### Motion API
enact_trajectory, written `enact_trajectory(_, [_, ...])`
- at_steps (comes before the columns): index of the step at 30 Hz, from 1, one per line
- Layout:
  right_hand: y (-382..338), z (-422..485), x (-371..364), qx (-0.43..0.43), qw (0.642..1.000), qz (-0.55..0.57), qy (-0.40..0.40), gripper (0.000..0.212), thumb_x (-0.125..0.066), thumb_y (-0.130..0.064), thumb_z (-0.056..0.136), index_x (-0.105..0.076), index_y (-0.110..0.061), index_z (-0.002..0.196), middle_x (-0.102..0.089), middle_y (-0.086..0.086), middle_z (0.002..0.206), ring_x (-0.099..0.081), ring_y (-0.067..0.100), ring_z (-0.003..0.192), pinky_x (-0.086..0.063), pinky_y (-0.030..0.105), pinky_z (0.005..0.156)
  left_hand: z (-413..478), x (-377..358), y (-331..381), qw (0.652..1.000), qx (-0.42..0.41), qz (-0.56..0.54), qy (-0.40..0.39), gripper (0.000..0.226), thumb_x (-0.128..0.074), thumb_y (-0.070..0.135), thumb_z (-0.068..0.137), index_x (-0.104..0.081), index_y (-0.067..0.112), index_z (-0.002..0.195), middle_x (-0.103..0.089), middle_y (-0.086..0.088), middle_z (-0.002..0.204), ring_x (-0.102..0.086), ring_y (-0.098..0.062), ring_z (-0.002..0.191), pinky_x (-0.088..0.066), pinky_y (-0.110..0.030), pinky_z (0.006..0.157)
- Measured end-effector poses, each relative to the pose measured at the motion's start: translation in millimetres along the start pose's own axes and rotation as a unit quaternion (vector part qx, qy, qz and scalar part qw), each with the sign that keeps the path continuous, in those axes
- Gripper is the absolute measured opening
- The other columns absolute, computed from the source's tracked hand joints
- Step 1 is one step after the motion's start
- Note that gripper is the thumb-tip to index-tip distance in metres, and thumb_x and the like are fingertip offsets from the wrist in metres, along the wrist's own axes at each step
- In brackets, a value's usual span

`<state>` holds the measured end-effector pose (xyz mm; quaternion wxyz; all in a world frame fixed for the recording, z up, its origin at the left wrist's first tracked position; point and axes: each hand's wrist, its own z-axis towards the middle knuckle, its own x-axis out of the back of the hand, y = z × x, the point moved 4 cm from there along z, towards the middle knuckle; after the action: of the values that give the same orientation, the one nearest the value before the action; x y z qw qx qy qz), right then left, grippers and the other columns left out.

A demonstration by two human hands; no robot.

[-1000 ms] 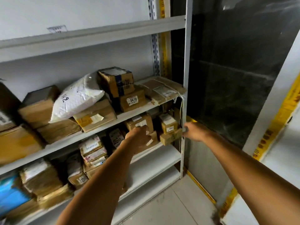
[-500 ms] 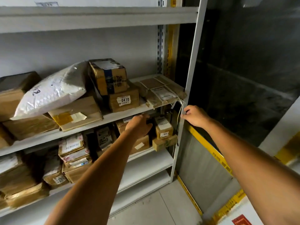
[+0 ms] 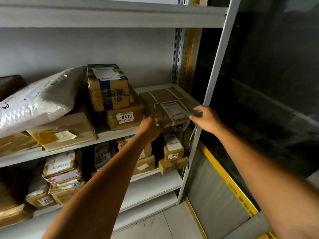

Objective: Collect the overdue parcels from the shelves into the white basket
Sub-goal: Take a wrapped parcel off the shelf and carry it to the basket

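Both hands are on a flat parcel (image 3: 170, 104), a thin cardboard packet crossed with tape and carrying a printed label, which lies at the right end of the middle shelf (image 3: 110, 135) beside the grey upright post (image 3: 217, 66). The left hand (image 3: 151, 125) meets its front left edge, and its grip looks closed on that edge, thumb up along the side and fingers mostly hidden beneath. The right hand (image 3: 205, 119) has its grip pinching the front right corner, thumb on top near the label and fingers tucked under. The packet appears to rest on the shelf with its front edge jutting slightly past the lip, so I judge this as the start of a pull, not yet a lift. The white basket is not in view, so how many parcels are already collected cannot be told. Plenty seems left: touching the packet's left side stands the box marked 0410 (image 3: 125, 116) with a taped carton (image 3: 107, 87) stacked on it, then a white bubble mailer (image 3: 39, 102) leaning over brown boxes, and the lower shelf (image 3: 150, 183) holds more, including the small box marked 0461 (image 3: 173, 147). Which of these are overdue the labels do not show clearly.
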<state>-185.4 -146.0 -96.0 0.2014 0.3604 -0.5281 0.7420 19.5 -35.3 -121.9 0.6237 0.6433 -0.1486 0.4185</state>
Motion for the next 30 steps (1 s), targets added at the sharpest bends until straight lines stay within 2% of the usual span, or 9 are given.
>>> enact_trajectory(2, [4, 10, -1, 0.009, 1.000, -0.004, -0.004, 0.046, -0.071, -0.028, 0.089, -0.058, -0.017, 0.131, -0.060, 0.001, 0.125, -0.060, 0.019, 0.110, -0.048, 0.021, 0.077, 4, -2, 1, 1.000, 0.013, -0.021, 0.009, 0.053, -0.068, 0.019, 0.090, -0.051, 0.030, 0.138, -0.048, -0.010, 0.141, -0.053, -0.031, 0.122, -0.053, -0.040, 0.096])
enact_trajectory(4, [11, 21, 1, 0.016, 1.000, -0.007, -0.009, 0.048, -0.073, -0.030, 0.087, -0.058, -0.017, 0.131, -0.060, 0.002, 0.126, -0.061, 0.020, 0.109, -0.051, 0.023, 0.080, 9, -5, 5, 0.999, 0.024, -0.043, 0.022, 0.051, -0.069, 0.018, 0.088, -0.053, 0.031, 0.135, -0.051, -0.008, 0.137, -0.059, -0.029, 0.112, -0.054, -0.030, 0.080])
enact_trajectory(6, [19, 33, 0, 0.016, 1.000, -0.013, -0.015, 0.051, -0.074, -0.032, 0.086, -0.058, -0.017, 0.132, -0.059, 0.007, 0.130, -0.059, 0.025, 0.116, -0.052, 0.029, 0.086, 13, -7, 8, 0.997, 0.034, -0.060, 0.037, 0.050, -0.069, 0.017, 0.088, -0.053, 0.028, 0.135, -0.054, -0.005, 0.132, -0.059, -0.022, 0.106, -0.047, -0.017, 0.069])
enact_trajectory(8, [23, 41, -2, 0.011, 1.000, -0.010, -0.027, 0.051, -0.073, -0.030, 0.087, -0.057, -0.017, 0.133, -0.058, 0.007, 0.131, -0.059, 0.025, 0.116, -0.048, 0.027, 0.081, 15, -8, 12, 0.996, 0.039, -0.069, 0.040, 0.052, -0.069, 0.013, 0.089, -0.052, 0.023, 0.137, -0.053, 0.002, 0.125, -0.052, -0.012, 0.103, -0.042, -0.008, 0.061])
enact_trajectory(12, [25, 51, -13, 0.021, 0.999, 0.004, -0.049, 0.049, -0.076, -0.022, 0.085, -0.059, -0.014, 0.131, -0.062, 0.007, 0.128, -0.060, 0.024, 0.115, -0.050, 0.029, 0.089, 17, -13, 16, 0.997, 0.041, -0.050, 0.039, 0.050, -0.071, 0.015, 0.090, -0.052, 0.022, 0.135, -0.055, 0.006, 0.118, -0.050, -0.006, 0.100, -0.038, -0.008, 0.061])
enact_trajectory(17, [33, 55, -18, 0.031, 0.998, 0.005, -0.062, 0.042, -0.079, -0.025, 0.081, -0.067, -0.011, 0.118, -0.068, 0.006, 0.113, -0.065, 0.021, 0.099, -0.053, 0.029, 0.081, 16, -18, 17, 0.996, 0.077, -0.016, 0.045, 0.038, -0.071, 0.018, 0.090, -0.058, 0.016, 0.126, -0.059, 0.000, 0.108, -0.053, -0.009, 0.086, -0.039, -0.012, 0.057])
enact_trajectory(22, [37, 48, -13, 0.027, 0.997, 0.011, -0.071, 0.047, -0.082, -0.028, 0.077, -0.068, -0.010, 0.119, -0.069, 0.005, 0.113, -0.065, 0.018, 0.099, -0.051, 0.027, 0.081, 4, -22, 22, 0.997, 0.057, 0.000, 0.051, 0.033, -0.073, 0.017, 0.089, -0.066, 0.013, 0.121, -0.066, -0.007, 0.123, -0.061, -0.016, 0.105, -0.046, -0.017, 0.079])
enact_trajectory(26, [41, 31, 1, 0.045, 0.997, 0.024, -0.064, 0.039, -0.081, -0.030, 0.079, -0.072, -0.010, 0.111, -0.070, 0.003, 0.104, -0.061, 0.012, 0.086, -0.045, 0.024, 0.075, -7, -17, 25, 0.996, 0.048, -0.011, 0.069, 0.027, -0.072, 0.021, 0.090, -0.071, 0.015, 0.117, -0.068, -0.004, 0.122, -0.060, -0.011, 0.099, -0.043, -0.010, 0.074])
enact_trajectory(30, [47, 21, 6, 0.047, 0.997, 0.033, -0.055, 0.032, -0.080, -0.025, 0.081, -0.072, -0.011, 0.108, -0.068, 0.004, 0.111, -0.063, 0.018, 0.103, -0.045, 0.025, 0.082, -15, -13, 17, 0.994, 0.056, -0.007, 0.093, 0.035, -0.073, 0.015, 0.089, -0.068, 0.012, 0.123, -0.065, -0.007, 0.126, -0.053, -0.009, 0.093, -0.039, 0.001, 0.058])
